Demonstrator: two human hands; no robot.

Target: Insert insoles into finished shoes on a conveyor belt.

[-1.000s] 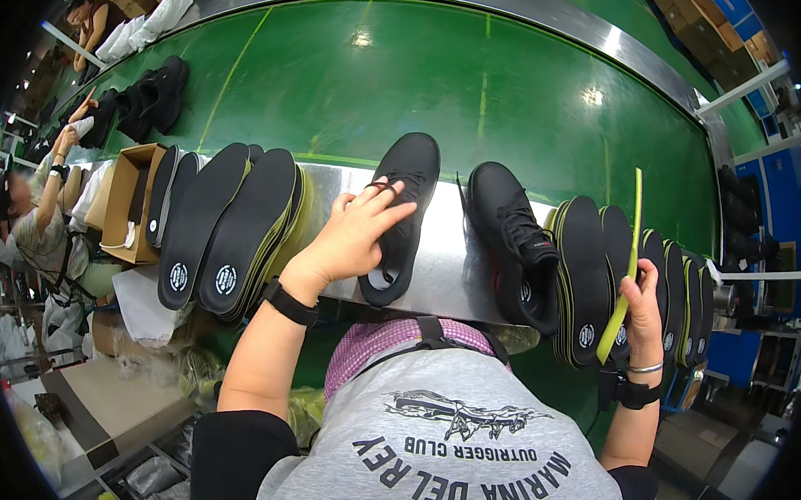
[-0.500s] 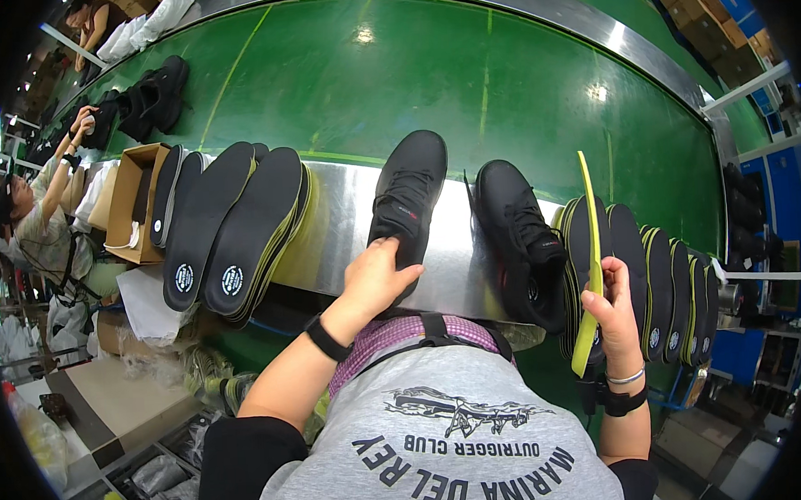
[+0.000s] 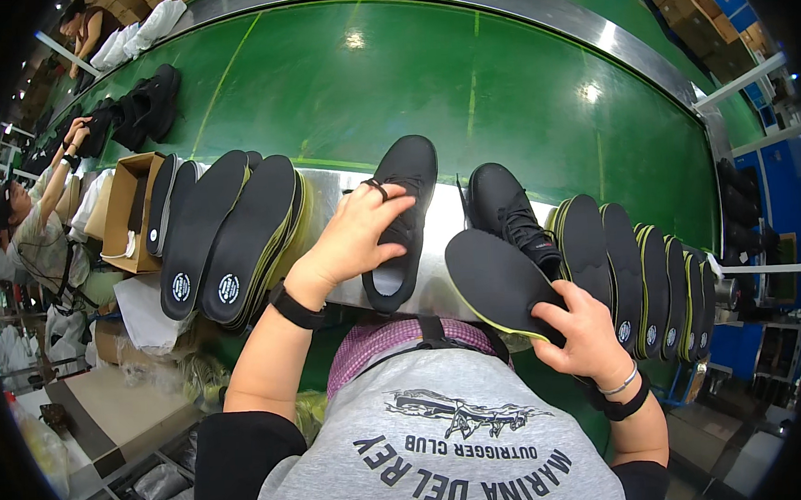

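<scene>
Head view down onto a steel ledge (image 3: pixel 438 275) edging a green conveyor (image 3: pixel 465 93): left hand (image 3: pixel 355 239) curled over the collar of a black shoe (image 3: pixel 399 218) lying on that ledge, fingers wrapped round its opening, while right hand (image 3: pixel 591 335) pinches a loose black insole (image 3: pixel 497 281) by its edge, just right of the shoe and not yet inside. Judged barely begun, with the insole still out and a second black shoe (image 3: pixel 507 213) waiting beside, untouched. Crowding the ledge: stacked insoles (image 3: pixel 236 231) left, a row of upright insoles (image 3: pixel 642 274) right, cardboard box (image 3: pixel 127 210) farther left.
</scene>
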